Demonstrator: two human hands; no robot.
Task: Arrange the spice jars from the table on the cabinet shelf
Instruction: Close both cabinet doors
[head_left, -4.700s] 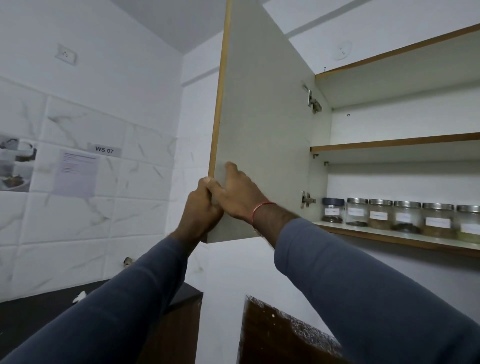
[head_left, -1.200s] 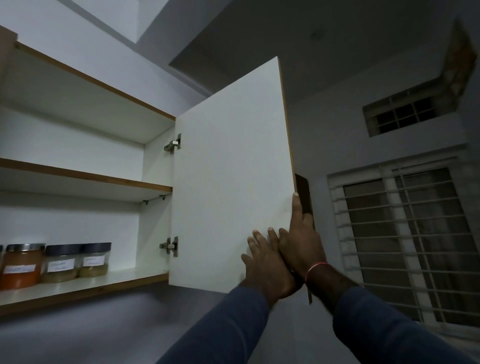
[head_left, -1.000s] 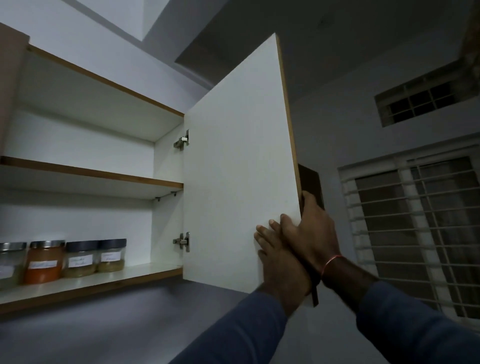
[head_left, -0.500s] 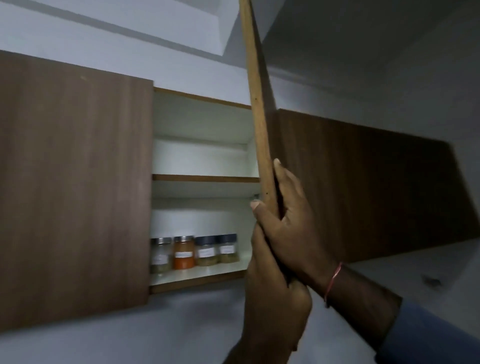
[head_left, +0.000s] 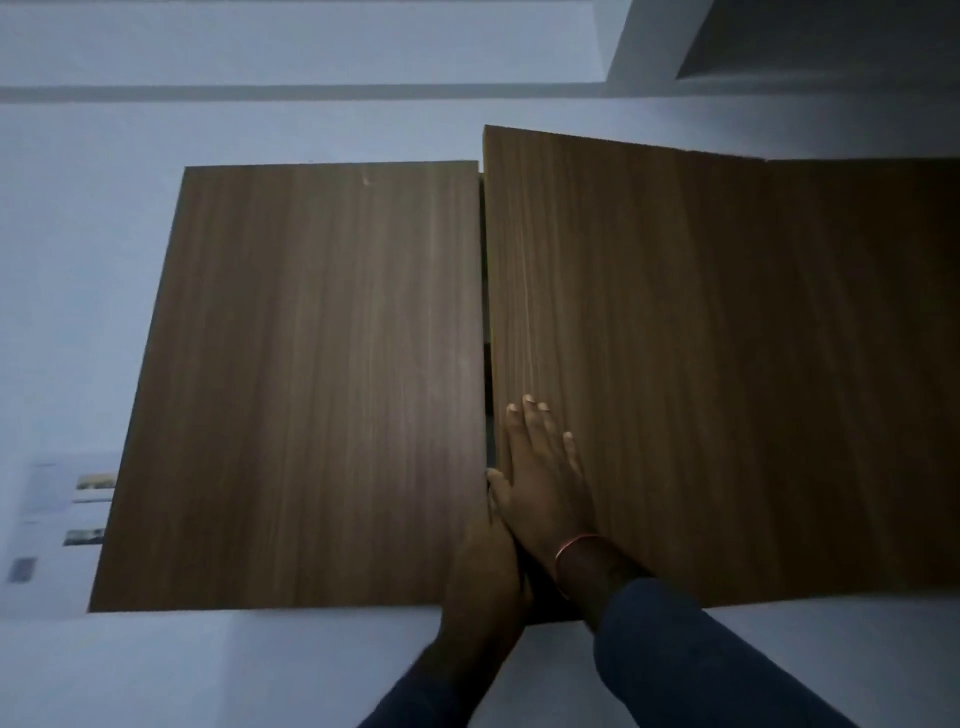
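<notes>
Against the right door (head_left: 701, 338), straight fingers (head_left: 531, 426) of the right hand (head_left: 545, 488) press flat, holding nothing; the left hand (head_left: 480, 577) meets its lower corner, grip unclear. It and the left door (head_left: 311, 389), brown wood-grain on a pale wall (head_left: 78, 286), hide the jars; papers (head_left: 57, 499) at left blur unreadably.

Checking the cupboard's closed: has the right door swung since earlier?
Yes. The right door swung in toward the left door; a narrow gap remains.
</notes>
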